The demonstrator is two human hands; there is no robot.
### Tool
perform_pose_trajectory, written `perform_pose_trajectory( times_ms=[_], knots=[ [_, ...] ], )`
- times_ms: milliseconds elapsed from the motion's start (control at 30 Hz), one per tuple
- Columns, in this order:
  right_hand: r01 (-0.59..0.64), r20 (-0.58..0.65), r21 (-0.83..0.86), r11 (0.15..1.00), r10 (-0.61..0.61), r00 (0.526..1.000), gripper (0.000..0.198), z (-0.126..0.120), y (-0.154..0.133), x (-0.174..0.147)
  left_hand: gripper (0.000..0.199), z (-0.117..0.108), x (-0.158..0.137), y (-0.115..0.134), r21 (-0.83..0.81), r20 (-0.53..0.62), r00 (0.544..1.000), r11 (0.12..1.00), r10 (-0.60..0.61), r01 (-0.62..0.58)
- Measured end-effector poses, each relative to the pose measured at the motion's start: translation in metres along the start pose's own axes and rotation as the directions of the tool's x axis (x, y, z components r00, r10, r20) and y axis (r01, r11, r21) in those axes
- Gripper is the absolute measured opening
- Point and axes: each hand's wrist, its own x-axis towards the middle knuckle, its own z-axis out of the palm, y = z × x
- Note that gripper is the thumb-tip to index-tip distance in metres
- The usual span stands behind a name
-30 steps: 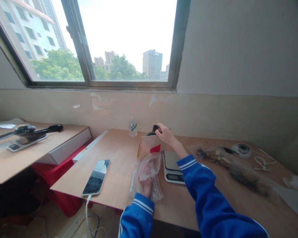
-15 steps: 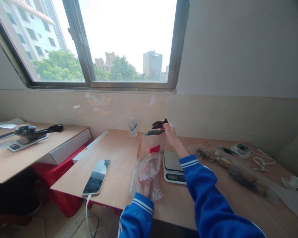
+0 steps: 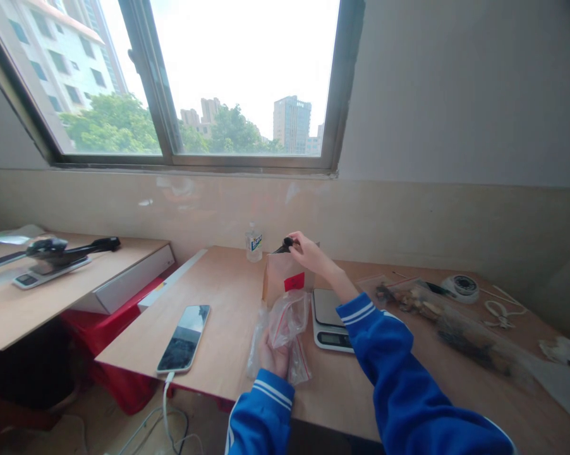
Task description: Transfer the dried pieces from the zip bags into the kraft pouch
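Note:
My left hand (image 3: 274,357) is closed on a clear zip-lock bag (image 3: 291,311) with a red seal line, low over the table's front. Behind it stands an open-topped pale bag (image 3: 276,277) with a red label (image 3: 294,282). My right hand (image 3: 308,253) pinches a small black scoop-like tool (image 3: 284,246) at that bag's mouth. Its lower end is hidden by the bag's rim, and its exact kind is unclear. Just right of the bags, partly under my right forearm, lies a white kitchen scale (image 3: 330,340) with a display.
A phone (image 3: 184,338) on a white cable lies left. A clear bottle (image 3: 253,245) stands by the wall. Bags of dried brown pieces (image 3: 420,303) and a white dome camera (image 3: 461,287) lie right. Another table (image 3: 124,256) with a scale (image 3: 48,272) stands far left.
My right hand has moved left and slightly down, bringing the black tool from above the pale bag into its mouth. My left hand and the clear bag stay nearly still.

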Motion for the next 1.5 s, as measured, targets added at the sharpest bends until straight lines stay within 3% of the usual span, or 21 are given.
perform_pose_trajectory(
  times_ms=[67, 200, 300, 367, 467, 533, 633, 700, 800, 933, 1033, 1167, 1233, 1300, 1333, 1433, 1500],
  knots=[
    [-0.011, -0.012, 0.02, 1.0, 0.011, 1.0, 0.02, -0.003, 0.0, -0.002, 0.027, 0.0, 0.001, 0.0, 0.007, -0.044, 0.999, 1.0, -0.005, 0.005],
    [0.079, -0.031, -0.148, 0.986, -0.084, 0.996, 0.015, -0.015, -0.005, -0.009, 0.03, 0.003, 0.0, 0.0, -0.003, -0.05, 0.999, 1.0, -0.01, 0.01],
    [0.094, -0.179, -0.203, 0.975, -0.131, 0.975, 0.023, -0.018, -0.016, -0.029, 0.029, 0.005, -0.001, 0.001, -0.03, -0.032, 0.999, 0.999, -0.03, 0.029],
    [0.004, -0.339, -0.16, 0.987, -0.059, 0.939, 0.029, -0.009, -0.022, -0.052, 0.031, 0.005, -0.003, 0.001, -0.027, -0.032, 0.998, 0.998, -0.052, 0.051],
    [-0.233, -0.491, -0.009, 0.972, 0.199, 0.848, 0.033, 0.016, -0.022, -0.097, 0.036, 0.004, -0.006, 0.001, 0.013, -0.023, 0.997, 0.997, -0.075, 0.075],
    [-0.359, -0.434, 0.136, 0.923, 0.381, 0.816, 0.038, 0.032, -0.016, -0.124, 0.033, 0.005, -0.008, 0.0, 0.032, 0.006, 0.998, 0.997, -0.067, 0.067],
    [-0.465, -0.187, 0.405, 0.787, 0.57, 0.8, 0.044, 0.038, -0.005, -0.15, 0.027, 0.01, -0.013, -0.003, 0.085, 0.059, 0.998, 0.996, -0.033, 0.028],
    [-0.472, -0.182, 0.521, 0.711, 0.632, 0.753, 0.051, 0.029, 0.0, -0.156, 0.026, 0.014, -0.018, -0.005, 0.2, 0.113, 0.993, 0.98, -0.04, 0.016],
    [-0.454, -0.257, 0.562, 0.692, 0.668, 0.699, 0.056, 0.007, -0.001, -0.159, 0.026, 0.019, -0.027, -0.001, 0.397, 0.261, 0.959, 0.918, -0.108, -0.005],
    [-0.418, -0.258, 0.515, 0.748, 0.6, 0.757, 0.052, -0.008, -0.013, -0.165, 0.041, 0.031, -0.039, 0.014, 0.463, 0.405, 0.896, 0.886, -0.183, -0.028],
    [-0.438, -0.183, 0.513, 0.739, 0.592, 0.785, 0.057, 0.002, -0.023, -0.168, 0.04, 0.043, -0.041, 0.021, 0.582, 0.301, 0.935, 0.813, -0.186, -0.026],
    [-0.418, -0.194, 0.443, 0.793, 0.539, 0.82, 0.056, 0.024, -0.028, -0.169, 0.026, 0.052, -0.036, 0.026, 0.718, 0.213, 0.976, 0.684, -0.043, -0.127],
    [-0.458, -0.215, 0.448, 0.767, 0.59, 0.778, 0.057, 0.028, -0.023, -0.173, 0.03, 0.049, -0.032, 0.039, 0.712, 0.19, 0.974, 0.667, 0.12, -0.221],
    [-0.522, -0.235, 0.49, 0.698, 0.682, 0.692, 0.063, 0.022, -0.014, -0.183, 0.036, 0.042, -0.027, 0.061, 0.708, 0.139, 0.944, 0.637, 0.298, -0.305],
    [-0.538, -0.254, 0.509, 0.672, 0.715, 0.652, 0.065, 0.017, -0.009, -0.19, 0.038, 0.037, -0.024, 0.072, 0.722, 0.127, 0.935, 0.615, 0.331, -0.316],
    [-0.538, -0.334, 0.513, 0.669, 0.733, 0.593, 0.064, -0.002, 0.005, -0.219, 0.038, 0.024, -0.012, 0.088, 0.817, 0.065, 0.971, 0.547, 0.229, -0.184],
    [-0.552, -0.359, 0.504, 0.665, 0.742, 0.566, 0.063, -0.009, 0.011, -0.242, 0.033, 0.017, -0.004, 0.079, 0.859, -0.007, 0.972, 0.5, 0.234, -0.114]
  ],
)
